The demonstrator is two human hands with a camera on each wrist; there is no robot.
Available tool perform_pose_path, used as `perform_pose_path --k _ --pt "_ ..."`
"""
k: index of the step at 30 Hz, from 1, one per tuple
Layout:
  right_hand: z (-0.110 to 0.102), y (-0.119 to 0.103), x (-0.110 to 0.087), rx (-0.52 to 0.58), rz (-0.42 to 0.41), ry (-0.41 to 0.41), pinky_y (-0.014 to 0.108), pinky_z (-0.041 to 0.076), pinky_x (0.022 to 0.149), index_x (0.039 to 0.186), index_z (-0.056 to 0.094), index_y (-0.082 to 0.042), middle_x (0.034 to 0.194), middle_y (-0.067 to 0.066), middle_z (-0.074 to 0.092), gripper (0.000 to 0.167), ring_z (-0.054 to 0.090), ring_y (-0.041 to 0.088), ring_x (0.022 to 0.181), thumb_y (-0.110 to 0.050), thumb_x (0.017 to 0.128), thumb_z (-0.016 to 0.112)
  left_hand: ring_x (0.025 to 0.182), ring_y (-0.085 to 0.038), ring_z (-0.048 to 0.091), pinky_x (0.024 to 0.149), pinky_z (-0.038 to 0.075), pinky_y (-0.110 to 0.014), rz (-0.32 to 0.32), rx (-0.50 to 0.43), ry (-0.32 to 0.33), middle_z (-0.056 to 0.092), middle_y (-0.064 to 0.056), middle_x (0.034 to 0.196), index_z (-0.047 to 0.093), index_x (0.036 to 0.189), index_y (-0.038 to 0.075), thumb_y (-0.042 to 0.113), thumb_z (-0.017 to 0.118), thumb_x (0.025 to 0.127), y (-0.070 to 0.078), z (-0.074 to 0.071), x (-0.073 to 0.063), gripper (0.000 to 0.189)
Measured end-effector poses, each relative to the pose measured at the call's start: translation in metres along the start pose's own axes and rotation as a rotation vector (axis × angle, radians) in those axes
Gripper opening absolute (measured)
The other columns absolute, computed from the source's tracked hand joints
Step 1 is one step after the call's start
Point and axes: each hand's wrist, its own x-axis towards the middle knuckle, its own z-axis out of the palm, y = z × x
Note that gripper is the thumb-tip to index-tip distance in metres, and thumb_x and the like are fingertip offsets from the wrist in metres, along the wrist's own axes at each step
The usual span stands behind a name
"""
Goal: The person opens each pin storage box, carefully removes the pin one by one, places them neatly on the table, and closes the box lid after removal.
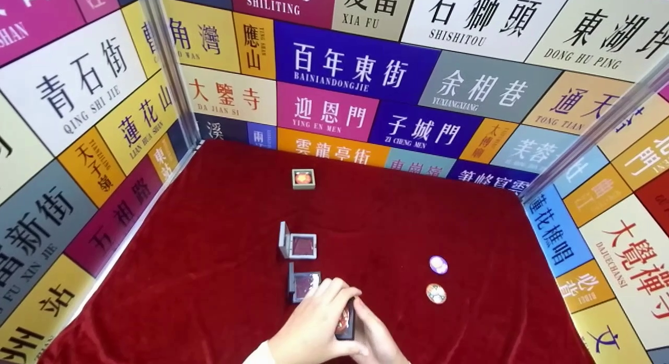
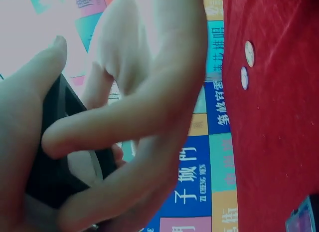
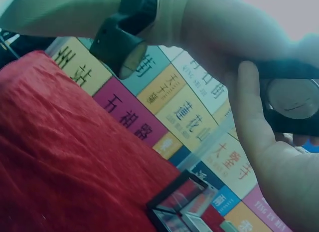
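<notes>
Blk case [image 1: 350, 330] | hands, L [image 1: 313, 322] + R [image 1: 377, 337], gripping it | signs: blue "BAINIANDONGJIE" sgn [image 1: 355, 63], wht "SHISHITOU" sgn [image 1: 483, 26]

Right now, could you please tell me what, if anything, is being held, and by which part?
The left hand and right hand hold a dark box by its edges.

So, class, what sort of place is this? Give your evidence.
Probably a staged booth: printed panels bearing apparent place names stand on three sides of a red cloth, with shiny strips at the corners.
</notes>
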Motion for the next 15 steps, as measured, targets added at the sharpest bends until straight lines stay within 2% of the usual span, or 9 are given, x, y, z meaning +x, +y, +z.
perform_pose_path --k 3,6,11,15 --pt "-0.001 -0.0015 -0.0001 0.019 -0.003 0.007 0.039 0.038 0.121 0.158 0.05 -0.023 0.155 0.003 0.055 0.048 0.053 0.018 0.141 -0.033 0.121 0.022 0.105 -0.013 0.055 0.092 0.051 -0.035 -0.008 0.001 -0.023 0.058 0.007 0.121 0.064 0.134 0.013 0.068 0.09 0.073 -0.001 -0.0013 -0.0021 0.086" --pt "-0.002 -0.002 -0.001 0.032 -0.007 -0.009 0.039 0.044 0.117 0.155 0.051 -0.021 0.15 0.005 0.057 0.047 0.056 0.02 0.135 -0.028 0.12 0.021 0.101 -0.012 0.056 0.092 0.052 -0.035 -0.014 -0.017 -0.039 0.057 0.007 0.116 0.066 0.129 0.015 0.072 0.086 0.077 -0.0019 -0.0037 -0.0036 0.079" --pt "-0.0049 0.0012 -0.0012 0.049 -0.034 -0.019 0.038 0.047 0.113 0.151 0.055 -0.018 0.145 0.006 0.06 0.045 0.059 0.02 0.13 -0.02 0.113 0.031 0.096 -0.011 0.053 0.089 0.051 -0.032 0.004 -0.035 -0.034 0.055 0.009 0.11 0.067 0.124 0.018 0.072 0.084 0.081 -0.0029 -0.0029 -0.0035 0.071" --pt "-0.0092 0.0037 -0.0031 0.04 -0.05 -0.025 0.038 0.047 0.114 0.152 0.055 -0.019 0.148 0.006 0.06 0.046 0.059 0.021 0.133 -0.019 0.11 0.037 0.095 -0.01 0.052 0.086 0.049 -0.03 0.025 -0.028 -0.034 0.056 0.009 0.111 0.067 0.125 0.018 0.071 0.085 0.081 -0.0031 0.0012 -0.0042 0.071"
